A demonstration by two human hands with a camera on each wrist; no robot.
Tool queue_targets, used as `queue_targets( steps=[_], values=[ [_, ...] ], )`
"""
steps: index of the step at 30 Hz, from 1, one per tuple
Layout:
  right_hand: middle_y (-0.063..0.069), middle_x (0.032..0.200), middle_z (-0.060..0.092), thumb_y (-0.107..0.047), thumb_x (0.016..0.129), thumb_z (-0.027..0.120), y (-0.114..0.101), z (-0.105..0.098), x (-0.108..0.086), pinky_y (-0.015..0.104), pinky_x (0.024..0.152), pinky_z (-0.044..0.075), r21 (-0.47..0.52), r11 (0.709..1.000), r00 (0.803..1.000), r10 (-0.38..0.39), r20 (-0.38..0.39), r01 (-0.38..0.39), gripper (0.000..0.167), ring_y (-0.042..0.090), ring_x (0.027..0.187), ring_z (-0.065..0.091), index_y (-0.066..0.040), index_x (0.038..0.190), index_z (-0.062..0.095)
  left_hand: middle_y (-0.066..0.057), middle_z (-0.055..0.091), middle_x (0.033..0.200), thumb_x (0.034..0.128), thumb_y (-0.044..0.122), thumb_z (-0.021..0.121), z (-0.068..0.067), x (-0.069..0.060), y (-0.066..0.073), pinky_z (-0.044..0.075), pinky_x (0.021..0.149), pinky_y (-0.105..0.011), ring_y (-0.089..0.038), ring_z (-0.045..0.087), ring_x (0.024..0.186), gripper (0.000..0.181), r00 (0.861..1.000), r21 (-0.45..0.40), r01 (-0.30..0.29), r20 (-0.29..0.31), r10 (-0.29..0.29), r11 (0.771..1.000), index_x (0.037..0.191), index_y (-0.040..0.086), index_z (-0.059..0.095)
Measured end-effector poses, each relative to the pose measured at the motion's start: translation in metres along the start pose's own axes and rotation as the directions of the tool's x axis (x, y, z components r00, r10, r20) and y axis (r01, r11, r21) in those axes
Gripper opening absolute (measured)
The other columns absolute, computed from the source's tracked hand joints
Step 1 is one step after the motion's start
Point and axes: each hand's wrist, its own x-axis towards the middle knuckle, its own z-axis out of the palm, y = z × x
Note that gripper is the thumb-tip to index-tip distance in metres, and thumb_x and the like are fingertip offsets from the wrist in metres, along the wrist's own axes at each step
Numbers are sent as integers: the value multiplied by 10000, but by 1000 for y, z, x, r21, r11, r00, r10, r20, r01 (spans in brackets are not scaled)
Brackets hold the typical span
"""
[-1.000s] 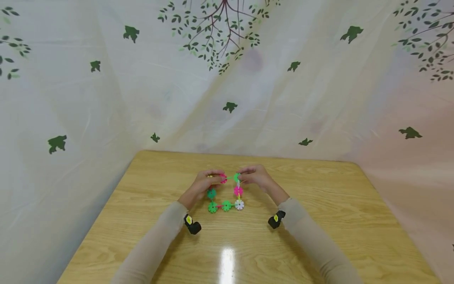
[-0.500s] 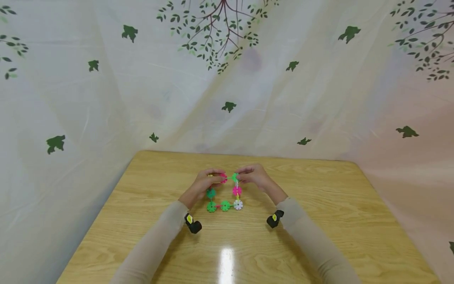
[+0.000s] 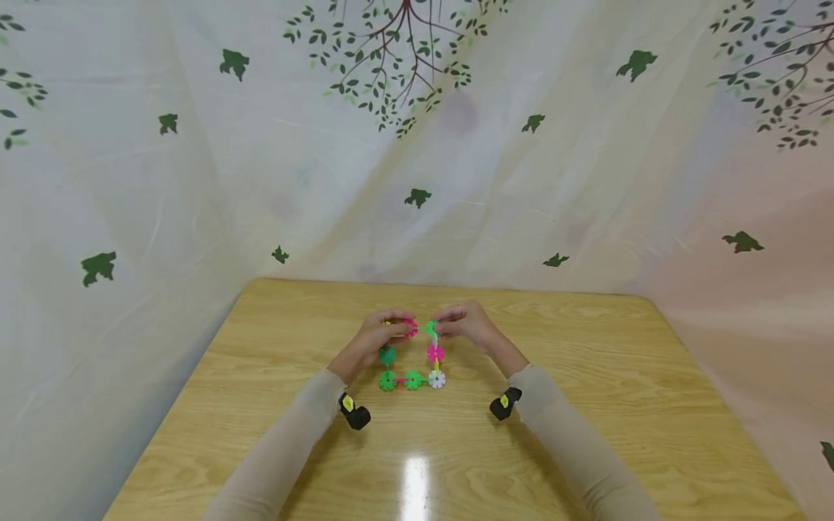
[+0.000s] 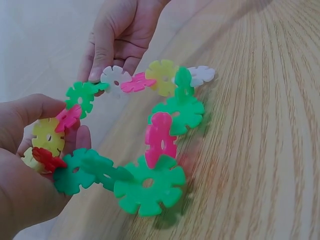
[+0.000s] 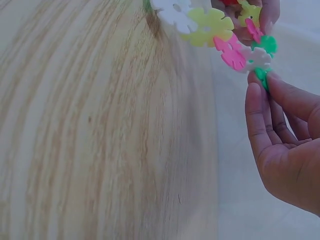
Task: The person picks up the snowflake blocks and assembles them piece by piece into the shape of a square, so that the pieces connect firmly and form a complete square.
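A squarish ring of plastic snowflake building discs, in green, pink, white, yellow and red, is held over the table between both hands. My left hand [image 3: 373,339] grips its far left corner, with the thumb and fingers about the pink disc [image 4: 68,118] and yellow disc [image 4: 48,136]. At the far right corner my right hand [image 5: 292,142] pinches a small green disc [image 5: 262,77] between thumb and fingertips. That disc joins a white disc [image 4: 116,80]. The near side holds a green disc [image 3: 413,380] and a white corner disc [image 3: 436,379]. In the left wrist view, the lower green disc [image 4: 149,185] hangs close to the wood.
A wooden table [image 3: 554,449] lies under the hands, with a bright light reflection near its front. Behind and at the sides hangs a pale cloth [image 3: 326,181] printed with branches and green birds. Each wrist carries a small black camera [image 3: 355,414].
Both hands keep their hold on the ring, which stays nearly in place. The head view has shifted slightly, and the near side of the ring sits a touch lower.
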Motion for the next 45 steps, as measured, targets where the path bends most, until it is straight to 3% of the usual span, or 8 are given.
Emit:
queue_targets(
  steps=[7,13,18,34,45],
  values=[
    [19,900,772,15,918,720,3,1,0,386,814,646,0,1000,1000,-20,-22,20,341,89,781,720,167,1214,645,-43,660,1068,955,15,676,-1,0,1,541,1056,-462,-104,704,923,427,1000,4,18,11,-18,1000,1336,-136,558],
    [33,917,778,29,919,712,4,2,3,307,758,645,21,999,999,-26,-44,27,260,93,771,726,133,1156,695,-86,642,1178,970,66,679,-5,1,2,549,1052,-418,-118,703,984,435,998,55,46,32,-48,997,1364,-81,568],
    [26,937,781,28,925,705,2,2,2,307,771,644,18,999,998,-43,-41,44,280,81,781,726,151,1174,677,-114,655,1231,967,79,691,-5,2,1,555,1042,-414,-127,718,993,439,998,62,49,36,-52,997,1356,-85,572],
    [74,946,782,28,920,713,0,2,0,322,768,646,7,999,998,-53,-37,53,277,81,766,719,167,1157,677,-60,664,1103,940,18,704,-2,1,3,538,1063,-438,-107,709,916,429,999,24,30,20,-30,999,1326,-120,577],
    [43,917,784,20,916,721,0,5,0,283,738,636,30,997,995,-75,-70,77,269,93,747,721,164,1141,686,-26,672,1037,923,34,729,0,1,6,545,1055,-457,-97,702,897,432,1000,62,-6,15,5,998,1302,-123,591]
  ],
)
